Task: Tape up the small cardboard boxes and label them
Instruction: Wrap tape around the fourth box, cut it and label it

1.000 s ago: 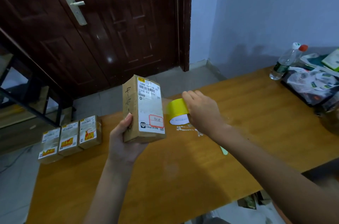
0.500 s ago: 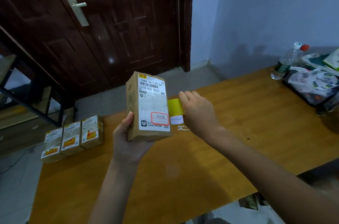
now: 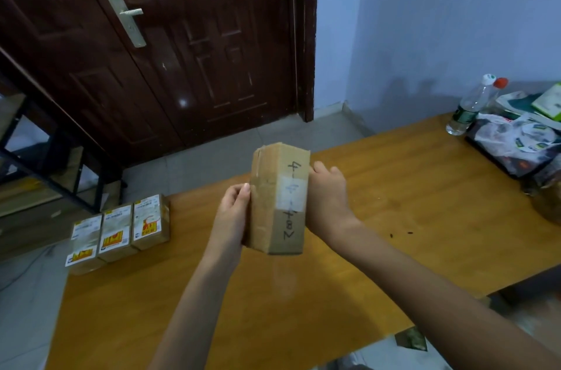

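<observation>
I hold a small brown cardboard box (image 3: pixel 277 202) upright above the wooden table (image 3: pixel 409 193). Its narrow side faces me, with handwritten numbers and a strip of clear tape across it. My left hand (image 3: pixel 232 218) grips the box's left side, thumb on the front edge. My right hand (image 3: pixel 328 199) lies against the right side, its fingers curled out of sight behind the box. The yellow tape roll is not visible. Three labelled small boxes (image 3: pixel 118 230) stand in a row at the table's left edge.
Two plastic bottles (image 3: pixel 469 108) and a heap of bags and packets (image 3: pixel 516 139) fill the table's far right corner. A dark wooden door (image 3: pixel 182 51) stands behind the table, and a black metal rack (image 3: pixel 45 163) is at the left.
I have turned the box so its handwritten narrow side faces me instead of the shipping label. My right hand closed in against the box, and the yellow tape roll went out of sight.
</observation>
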The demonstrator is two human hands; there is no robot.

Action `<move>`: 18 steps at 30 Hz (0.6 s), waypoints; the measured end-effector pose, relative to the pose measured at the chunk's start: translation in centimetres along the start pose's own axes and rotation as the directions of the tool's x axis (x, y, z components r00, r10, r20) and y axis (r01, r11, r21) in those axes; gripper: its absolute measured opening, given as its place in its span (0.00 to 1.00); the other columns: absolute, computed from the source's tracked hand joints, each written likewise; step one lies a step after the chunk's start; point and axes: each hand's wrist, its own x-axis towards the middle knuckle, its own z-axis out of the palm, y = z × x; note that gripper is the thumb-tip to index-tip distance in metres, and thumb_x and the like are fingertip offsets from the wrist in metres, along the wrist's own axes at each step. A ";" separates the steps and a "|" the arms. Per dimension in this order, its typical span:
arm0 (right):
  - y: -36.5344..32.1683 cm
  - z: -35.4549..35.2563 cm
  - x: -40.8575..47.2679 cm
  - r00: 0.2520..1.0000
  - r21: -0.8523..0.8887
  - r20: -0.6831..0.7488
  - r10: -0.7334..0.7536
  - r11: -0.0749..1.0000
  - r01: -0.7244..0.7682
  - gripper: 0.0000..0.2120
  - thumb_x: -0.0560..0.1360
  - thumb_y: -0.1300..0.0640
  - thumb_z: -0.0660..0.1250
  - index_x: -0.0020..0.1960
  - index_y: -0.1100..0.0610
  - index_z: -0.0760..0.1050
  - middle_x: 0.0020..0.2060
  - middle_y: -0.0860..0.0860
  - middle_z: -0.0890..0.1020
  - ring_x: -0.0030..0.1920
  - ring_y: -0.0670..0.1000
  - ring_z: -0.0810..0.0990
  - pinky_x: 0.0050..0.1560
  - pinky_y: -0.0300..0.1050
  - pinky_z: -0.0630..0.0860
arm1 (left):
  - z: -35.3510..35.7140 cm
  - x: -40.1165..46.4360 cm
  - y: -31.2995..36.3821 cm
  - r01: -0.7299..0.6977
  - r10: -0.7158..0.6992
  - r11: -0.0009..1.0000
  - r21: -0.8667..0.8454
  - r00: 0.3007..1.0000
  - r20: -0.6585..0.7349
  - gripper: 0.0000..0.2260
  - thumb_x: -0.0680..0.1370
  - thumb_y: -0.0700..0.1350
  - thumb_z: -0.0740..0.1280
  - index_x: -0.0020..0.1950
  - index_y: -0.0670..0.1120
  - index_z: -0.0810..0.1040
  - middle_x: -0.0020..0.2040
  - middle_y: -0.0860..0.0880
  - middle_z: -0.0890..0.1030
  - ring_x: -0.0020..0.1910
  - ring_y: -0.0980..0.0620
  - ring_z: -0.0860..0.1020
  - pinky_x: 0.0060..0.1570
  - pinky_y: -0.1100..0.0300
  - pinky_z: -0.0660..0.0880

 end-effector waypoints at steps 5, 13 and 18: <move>0.3 0.4 -0.2 0.994 -0.021 0.043 0.100 0.995 -0.099 0.11 0.72 0.58 0.65 0.54 0.55 0.70 0.47 0.53 0.79 0.48 0.55 0.74 0.42 0.45 0.61 | -0.6 -1.5 -0.3 -0.086 0.112 0.980 0.180 0.984 -0.138 0.15 0.79 0.60 0.61 0.56 0.50 0.76 0.51 0.53 0.81 0.54 0.54 0.78 0.46 0.61 0.72; -0.7 -0.1 0.2 0.989 -0.027 0.089 0.120 0.993 -0.118 0.08 0.72 0.56 0.65 0.50 0.56 0.70 0.45 0.53 0.81 0.47 0.55 0.78 0.40 0.44 0.62 | 1.5 -3.6 -0.7 -0.134 0.200 0.730 0.670 0.980 -0.022 0.51 0.60 0.60 0.81 0.74 0.44 0.59 0.68 0.49 0.65 0.52 0.70 0.69 0.47 0.78 0.71; 1.1 -0.4 0.5 0.997 0.031 0.012 0.077 0.997 -0.077 0.09 0.71 0.54 0.67 0.46 0.55 0.68 0.42 0.52 0.79 0.46 0.55 0.77 0.40 0.46 0.60 | -1.3 -1.4 -0.8 0.066 -0.046 0.993 0.095 0.979 -0.197 0.18 0.73 0.46 0.73 0.57 0.47 0.68 0.55 0.42 0.80 0.46 0.49 0.83 0.41 0.54 0.80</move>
